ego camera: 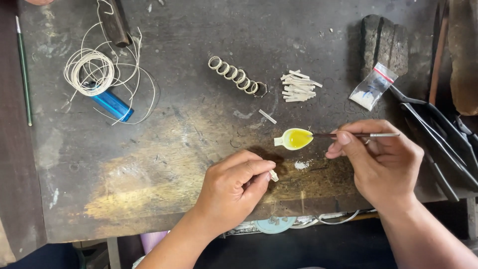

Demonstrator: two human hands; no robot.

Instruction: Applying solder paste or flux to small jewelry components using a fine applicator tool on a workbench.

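On the surface [164, 164]: spoon [294, 139] sits mid-front, brush [356, 135] tip in it. Rings [236, 76] behind it, strips [298, 85] to their right, bag [373, 86] further right. Wire coil [90, 69] far left, on the lighter [112, 103]. Powder [301, 164] just in front of the spoon.

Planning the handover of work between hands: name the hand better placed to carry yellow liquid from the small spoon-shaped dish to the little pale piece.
Right hand, likely: its fingers already hold the thin brush, tip in the small spoon-shaped dish of yellow liquid. The left hand is occupied pinching the little pale piece.
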